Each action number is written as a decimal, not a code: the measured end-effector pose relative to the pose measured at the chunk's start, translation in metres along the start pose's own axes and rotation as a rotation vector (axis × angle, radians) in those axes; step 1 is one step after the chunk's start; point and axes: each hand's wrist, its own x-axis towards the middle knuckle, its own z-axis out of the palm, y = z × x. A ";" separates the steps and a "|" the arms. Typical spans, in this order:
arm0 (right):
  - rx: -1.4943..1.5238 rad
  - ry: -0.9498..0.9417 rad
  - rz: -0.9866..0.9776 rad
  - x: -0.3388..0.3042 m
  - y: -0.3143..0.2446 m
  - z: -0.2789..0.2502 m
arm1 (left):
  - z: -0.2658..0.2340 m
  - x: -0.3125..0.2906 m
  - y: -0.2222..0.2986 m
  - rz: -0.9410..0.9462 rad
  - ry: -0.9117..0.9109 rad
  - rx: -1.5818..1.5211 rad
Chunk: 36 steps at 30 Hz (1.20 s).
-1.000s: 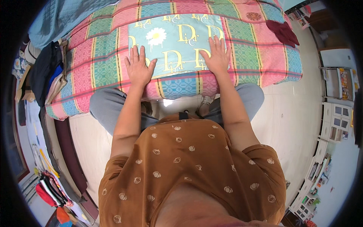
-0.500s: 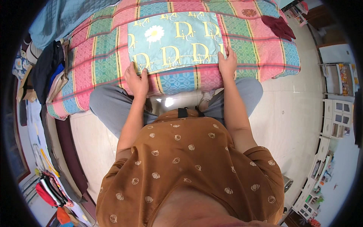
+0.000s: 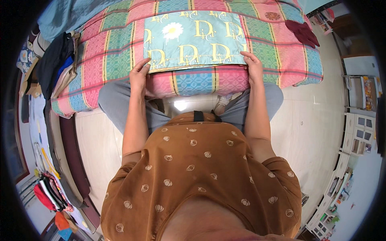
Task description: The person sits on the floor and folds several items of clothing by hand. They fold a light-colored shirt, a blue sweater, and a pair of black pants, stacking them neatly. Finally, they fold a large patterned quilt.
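Note:
A folded light blue-green cloth (image 3: pixel 193 42) with pale yellow lettering and a white daisy lies flat on the checked bedspread (image 3: pixel 116 52). It forms a neat rectangle, and several layers show along its near edge. My left hand (image 3: pixel 139 75) pinches the near left corner between thumb and fingers. At the near right corner, my right hand (image 3: pixel 254 69) grips the cloth, thumb on top and fingertips partly hidden underneath. The near edge looks drawn straight between both hands.
A dark red crumpled garment (image 3: pixel 302 33) lies at the bed's far right. Dark clothes (image 3: pixel 58 66) are piled on the left, with hanging clothes (image 3: pixel 50 193) lower down. A blue quilt (image 3: pixel 66 18) covers the far left. White cabinets (image 3: pixel 360 132) stand along the right.
Both hands have shifted slightly apart, and the cloth's near edge looks straighter and tauter. The whole scene sits a little further right in view.

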 end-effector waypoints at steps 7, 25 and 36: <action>0.252 -0.178 -0.001 -0.012 -0.024 -0.006 | -0.009 -0.016 0.025 0.025 -0.232 -0.129; 0.114 -0.166 -0.042 -0.007 -0.005 -0.006 | 0.000 -0.025 0.006 0.133 -0.019 0.031; 0.103 -0.115 -0.049 -0.010 -0.009 0.000 | 0.016 -0.020 -0.010 0.332 0.350 0.527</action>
